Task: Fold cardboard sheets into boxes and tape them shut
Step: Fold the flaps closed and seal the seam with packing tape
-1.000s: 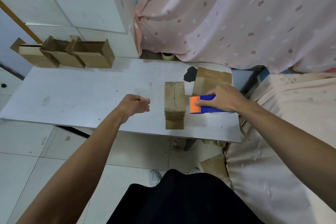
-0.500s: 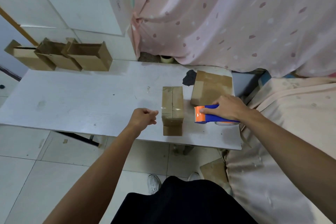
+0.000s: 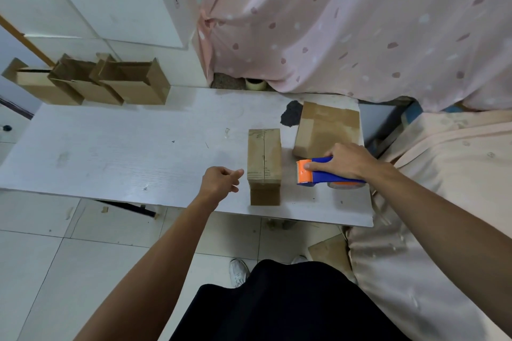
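Note:
A small taped cardboard box [image 3: 264,158] stands on the white table [image 3: 124,152], near its front edge. My left hand [image 3: 220,181] hovers just left of the box, fingers curled, holding nothing. My right hand [image 3: 347,160] grips the blue and orange tape dispenser [image 3: 318,174], which rests on the table just right of the box. Behind the dispenser lies a stack of flat cardboard sheets [image 3: 327,130].
Three folded open boxes [image 3: 110,83] stand at the table's far left against white blocks. A tape roll [image 3: 256,83] sits at the back under a pink curtain. Cloth-covered furniture [image 3: 443,202] borders the right. Cardboard scraps lie on the tiled floor.
My left hand has moved right, closer to the box. My right hand has drawn the tape dispenser back toward the table's front edge.

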